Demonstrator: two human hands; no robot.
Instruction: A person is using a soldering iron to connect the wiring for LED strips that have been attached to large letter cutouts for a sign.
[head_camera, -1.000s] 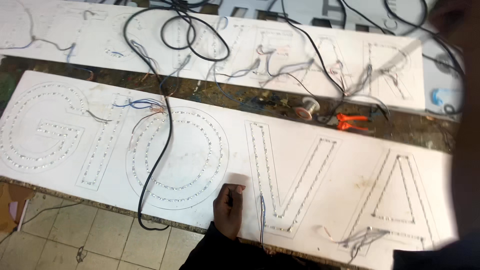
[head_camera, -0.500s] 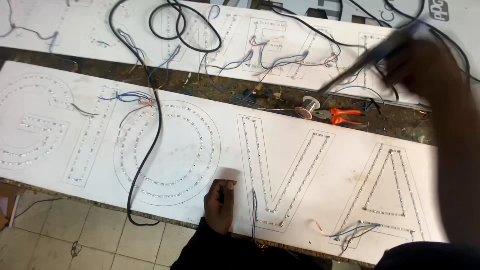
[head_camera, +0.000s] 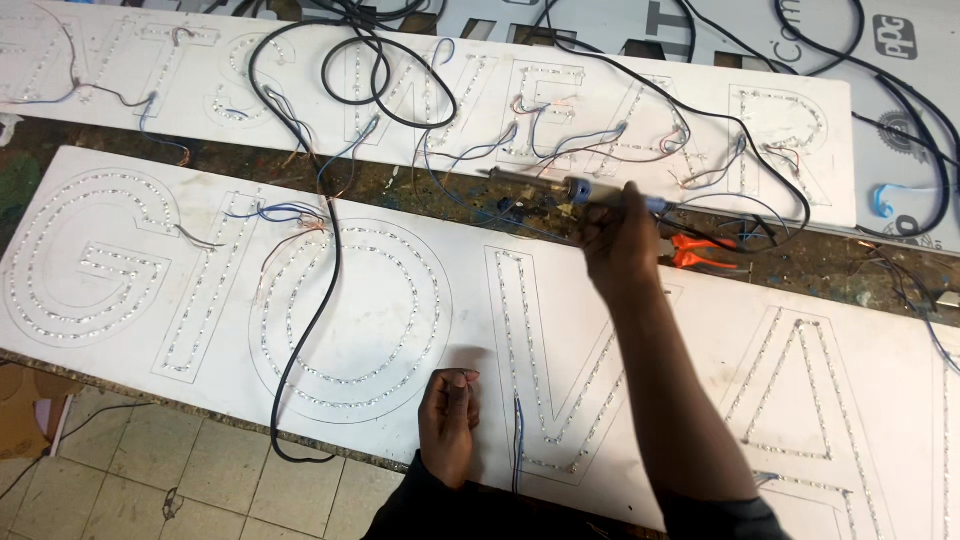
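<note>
Left hand (head_camera: 449, 418) rested curled, empty, on white sign panel (head_camera: 230, 400) near its front edge. Blue wire (head_camera: 517, 440) just beside it. Right hand (head_camera: 618, 238) clamped on soldering iron (head_camera: 560, 186), tip leftward, above bench gap.

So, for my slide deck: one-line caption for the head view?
Right hand lifts a blue-handled soldering iron over white LED-studded letter sign panel; left hand rests on it.
</note>
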